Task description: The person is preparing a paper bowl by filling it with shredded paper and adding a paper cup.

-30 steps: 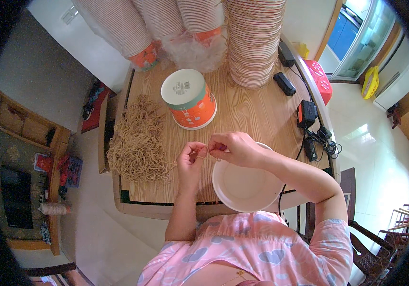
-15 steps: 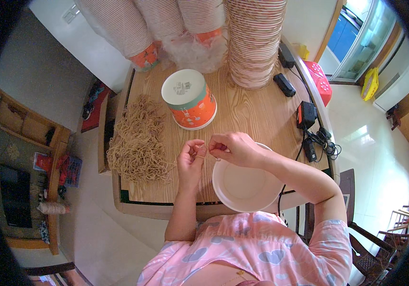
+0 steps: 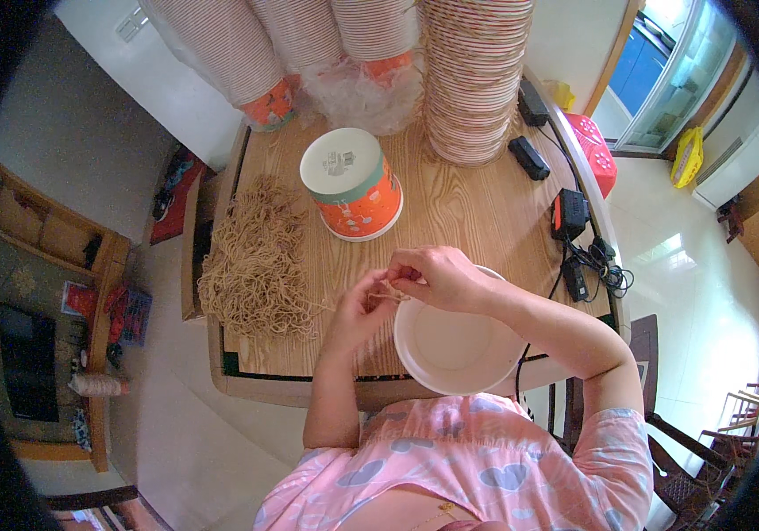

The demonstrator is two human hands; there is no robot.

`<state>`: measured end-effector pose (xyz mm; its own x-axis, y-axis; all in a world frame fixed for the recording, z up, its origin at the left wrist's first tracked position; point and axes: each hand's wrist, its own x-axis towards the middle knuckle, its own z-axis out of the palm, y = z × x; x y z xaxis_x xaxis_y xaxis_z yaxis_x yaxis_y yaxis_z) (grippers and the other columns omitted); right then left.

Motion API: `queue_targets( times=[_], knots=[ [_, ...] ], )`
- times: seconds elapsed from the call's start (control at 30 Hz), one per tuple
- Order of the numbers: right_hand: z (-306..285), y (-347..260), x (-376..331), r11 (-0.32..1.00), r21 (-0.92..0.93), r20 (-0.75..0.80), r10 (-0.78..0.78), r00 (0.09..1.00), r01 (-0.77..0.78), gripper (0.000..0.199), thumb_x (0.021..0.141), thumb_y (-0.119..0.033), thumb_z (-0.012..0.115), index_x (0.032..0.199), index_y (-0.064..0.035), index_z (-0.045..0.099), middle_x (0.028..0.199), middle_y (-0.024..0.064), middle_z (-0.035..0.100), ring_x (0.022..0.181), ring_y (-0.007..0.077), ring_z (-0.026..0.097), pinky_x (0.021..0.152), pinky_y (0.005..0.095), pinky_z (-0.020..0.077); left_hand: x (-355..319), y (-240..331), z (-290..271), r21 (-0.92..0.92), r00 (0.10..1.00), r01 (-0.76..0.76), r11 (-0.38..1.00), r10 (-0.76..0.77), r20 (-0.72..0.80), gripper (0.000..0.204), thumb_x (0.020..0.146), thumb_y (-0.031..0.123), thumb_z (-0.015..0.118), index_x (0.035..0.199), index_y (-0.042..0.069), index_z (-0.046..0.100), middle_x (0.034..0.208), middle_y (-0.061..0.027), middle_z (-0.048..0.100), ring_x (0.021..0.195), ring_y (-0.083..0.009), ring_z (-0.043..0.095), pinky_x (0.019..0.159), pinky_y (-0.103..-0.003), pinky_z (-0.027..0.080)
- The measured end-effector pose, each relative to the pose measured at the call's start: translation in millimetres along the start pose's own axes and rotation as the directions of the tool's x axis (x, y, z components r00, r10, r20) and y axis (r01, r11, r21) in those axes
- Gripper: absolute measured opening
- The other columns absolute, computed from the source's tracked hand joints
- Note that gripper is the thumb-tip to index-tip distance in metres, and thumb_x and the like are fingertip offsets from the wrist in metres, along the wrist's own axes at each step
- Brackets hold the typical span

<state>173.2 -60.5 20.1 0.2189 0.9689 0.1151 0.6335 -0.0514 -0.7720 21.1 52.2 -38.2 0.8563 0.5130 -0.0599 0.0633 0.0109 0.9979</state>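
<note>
My left hand (image 3: 363, 305) and my right hand (image 3: 437, 279) meet above the table's near side, both pinching a thin beige cord (image 3: 388, 293). Part of the cord is hidden by the fingers. Just below my right hand, a white paper bucket (image 3: 454, 358) stands mouth up at the table's front edge, and my right forearm passes over its rim. To the left lies a tangled heap of beige cords (image 3: 255, 265). Beyond my hands an orange and green paper bucket (image 3: 357, 203) stands upside down, its white base upward.
Tall nested stacks of paper buckets stand at the back: a bare stack with cords hanging on it (image 3: 472, 88) and several plastic-wrapped ones (image 3: 215, 53). Black adapters (image 3: 567, 212) and tangled cables (image 3: 605, 265) line the right edge. A red stool (image 3: 592, 150) stands beyond it.
My left hand has turned and moved slightly right, its fingers now close against my right hand's. My right hand has hardly moved. The buckets and the cord heap are unchanged.
</note>
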Motion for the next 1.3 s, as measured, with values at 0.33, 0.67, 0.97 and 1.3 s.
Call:
queue_targets(
  times=[0.33, 0.67, 0.97, 1.3],
  knots=[
    [1, 2, 0, 0.997, 0.075, -0.06, 0.001, 0.998, 0.004, 0.014, 0.082, -0.016, 0.061, 0.088, -0.0045, 0.057, 0.074, 0.0102, 0.063, 0.068, 0.0254, 0.062, 0.061, 0.0354, 0.0481, 5, 6, 10, 0.067, 0.985, 0.007, 0.998, 0.005, -0.174, 0.012, 0.084, 0.007, 0.062, 0.093, 0.0, 0.065, 0.08, -0.0017, 0.063, 0.074, -0.0077, 0.056, 0.068, -0.023, 0.046],
    [0, 2, 0, 1.0, -0.011, 0.015, 0.024, 1.0, -0.024, 0.015, 0.082, -0.018, 0.062, 0.084, -0.0042, 0.058, 0.072, 0.0092, 0.063, 0.067, 0.0224, 0.062, 0.061, 0.0331, 0.0484, 11, 14, 9, 0.078, 0.95, -0.157, 0.984, 0.172, -0.262, 0.009, 0.082, 0.007, 0.065, 0.09, 0.003, 0.066, 0.08, 0.0009, 0.062, 0.077, -0.0065, 0.057, 0.069, -0.022, 0.046],
    [-3, 5, 5, 0.977, 0.201, -0.041, 0.073, 0.996, -0.064, 0.012, 0.084, -0.012, 0.061, 0.087, -0.0007, 0.056, 0.073, 0.0068, 0.062, 0.068, 0.0128, 0.059, 0.062, 0.0285, 0.0487, 8, 20, 10, -0.032, 0.991, 0.055, 0.998, -0.059, -0.124, 0.014, 0.083, 0.008, 0.064, 0.095, 0.002, 0.064, 0.079, 0.0024, 0.06, 0.071, -0.0047, 0.052, 0.065, -0.02, 0.043],
    [-2, 4, 5, 0.974, 0.221, -0.035, 0.057, 0.998, -0.048, 0.013, 0.084, -0.012, 0.062, 0.087, -0.0011, 0.056, 0.073, 0.0058, 0.06, 0.067, 0.0112, 0.057, 0.062, 0.0273, 0.0477, 10, 13, 12, -0.04, 0.994, -0.025, 0.999, 0.021, -0.111, 0.01, 0.083, 0.007, 0.064, 0.091, 0.002, 0.063, 0.076, 0.0033, 0.059, 0.07, -0.004, 0.051, 0.063, -0.02, 0.042]
  ],
)
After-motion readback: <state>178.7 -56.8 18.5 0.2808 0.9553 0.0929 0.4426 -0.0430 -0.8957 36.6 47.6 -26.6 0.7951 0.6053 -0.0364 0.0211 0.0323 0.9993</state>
